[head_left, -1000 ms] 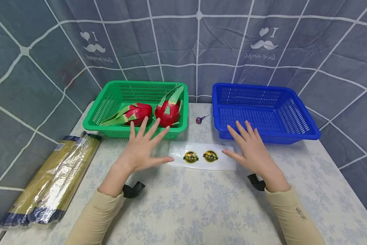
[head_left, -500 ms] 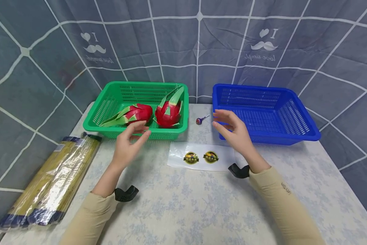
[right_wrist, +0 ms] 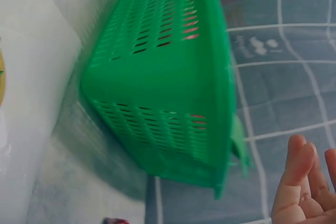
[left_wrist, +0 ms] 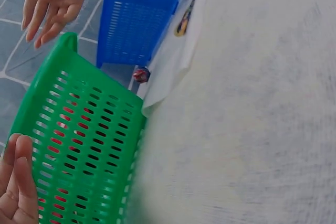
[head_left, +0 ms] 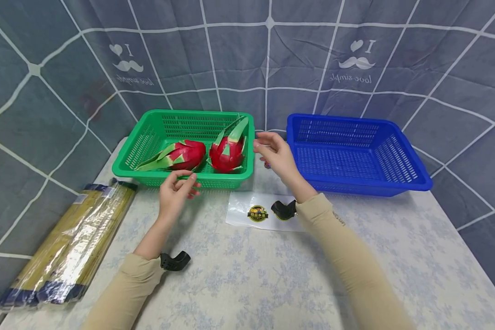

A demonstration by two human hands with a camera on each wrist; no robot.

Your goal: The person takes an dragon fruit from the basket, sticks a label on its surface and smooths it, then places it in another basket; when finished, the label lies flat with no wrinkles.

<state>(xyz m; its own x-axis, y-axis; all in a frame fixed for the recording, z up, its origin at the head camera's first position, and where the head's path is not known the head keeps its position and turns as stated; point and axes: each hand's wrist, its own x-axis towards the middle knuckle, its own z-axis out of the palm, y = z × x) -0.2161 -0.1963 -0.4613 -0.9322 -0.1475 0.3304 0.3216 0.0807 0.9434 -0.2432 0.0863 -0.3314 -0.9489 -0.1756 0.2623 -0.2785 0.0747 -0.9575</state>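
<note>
In the head view, two red dragon fruits, one lying (head_left: 185,154) and one with long green leaves pointing up (head_left: 227,153), are inside a green basket (head_left: 181,180). My left hand (head_left: 174,195) hovers at the basket's front rim, fingers loosely bent with nothing in them; I cannot tell if it touches the rim. My right hand (head_left: 278,158) is just beyond the basket's right end, fingers bent and holding nothing. Beneath it a lollipop (head_left: 267,165) lies on the table, its stick hidden by the hand. The left wrist view shows the lollipop head (left_wrist: 140,74) too.
A blue basket (head_left: 367,188) stands at the right. In front of the baskets lies a white sheet with round fruit stickers (head_left: 257,213), one partly covered by my right wrist camera mount. Long clear packs of yellowish sticks (head_left: 74,238) lie at the left. A tiled-pattern curtain hangs behind.
Both hands have gone from spread fingers to bent ones. The right hand has moved left from the blue basket to above the lollipop; the left has shifted slightly towards me.
</note>
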